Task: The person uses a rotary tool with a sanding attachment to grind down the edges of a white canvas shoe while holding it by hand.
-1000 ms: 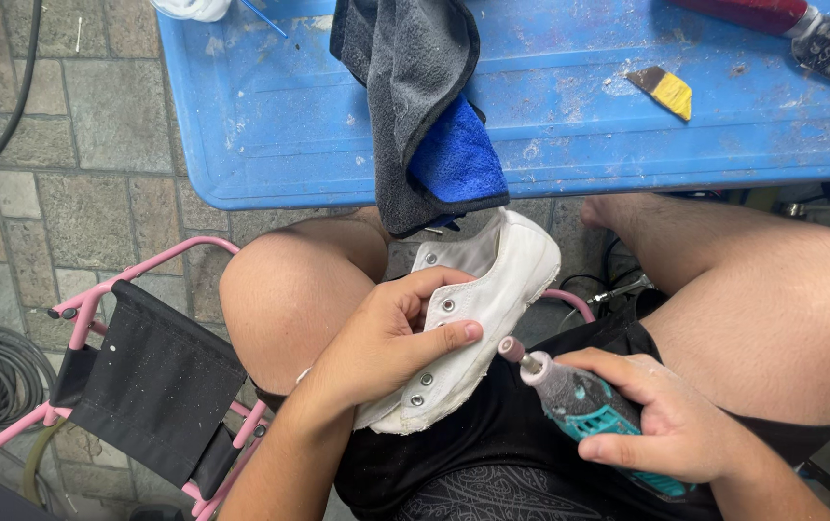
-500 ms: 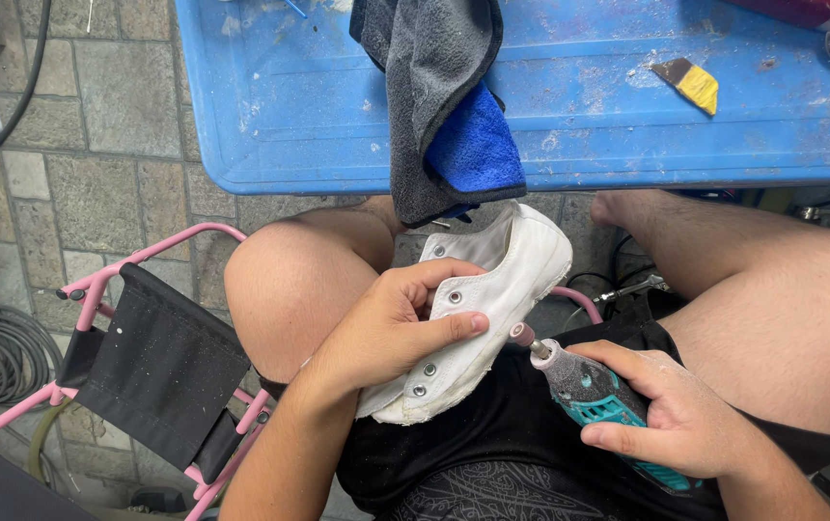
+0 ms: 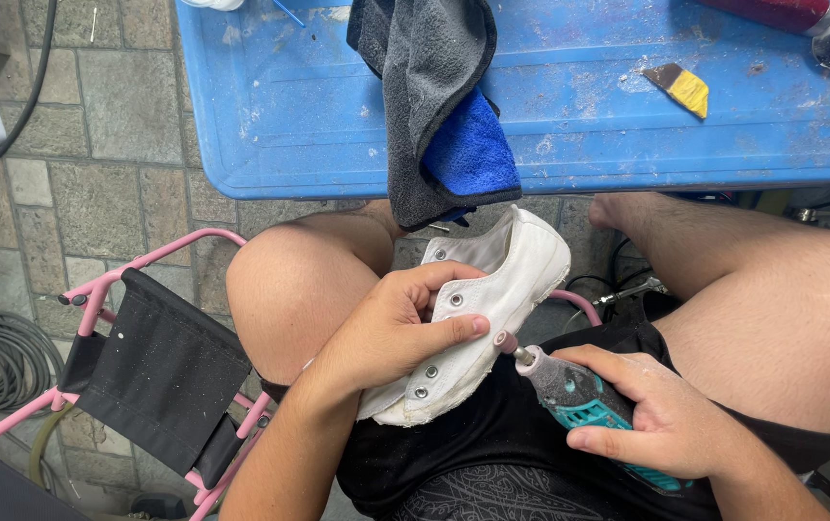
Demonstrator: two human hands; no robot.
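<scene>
A pink folding chair (image 3: 135,371) is standing well to the left of the left hand (image 3: 391,323), with bare stone floor (image 3: 96,183) between. That hand is gripping a white sneaker (image 3: 497,289) on the lap, thumb pressing its eyelet side. The right hand (image 3: 666,420) is wrapping around a teal rotary tool (image 3: 579,396), whose tip is touching the sneaker's sole edge. Above both, a grey-and-blue cloth (image 3: 439,116) is overhanging the blue table (image 3: 290,125) edge.

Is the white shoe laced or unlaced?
Unlaced: the white shoe held by the left hand shows bare metal eyelets with no lace through them.
</scene>
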